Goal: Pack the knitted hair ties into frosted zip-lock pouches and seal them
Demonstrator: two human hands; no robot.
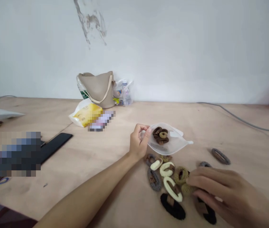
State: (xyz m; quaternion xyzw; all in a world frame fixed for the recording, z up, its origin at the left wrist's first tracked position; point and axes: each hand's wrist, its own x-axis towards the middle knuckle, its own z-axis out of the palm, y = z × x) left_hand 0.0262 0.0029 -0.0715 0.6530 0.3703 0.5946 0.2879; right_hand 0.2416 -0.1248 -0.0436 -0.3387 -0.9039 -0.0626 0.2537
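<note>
1. Left hand (139, 142): fingers closed, clamped on the edge of a clear plastic pouch (178, 147).
2. Brown hair ties (160, 135): inside the pouch.
3. Loose knitted hair ties (166, 180): scattered on the wooden desk (53, 196), below the pouch.
4. Right hand (222, 193): fingers over the loose ties; grip cannot be told.
5. Taupe bucket bag (96, 90): at the desk's far edge.

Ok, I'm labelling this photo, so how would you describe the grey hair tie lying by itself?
On the wooden table, find the heap of fuzzy hair ties below the clear plastic bag. Off to the heap's right lies one grey oval hair tie, set apart from the rest.
</note>
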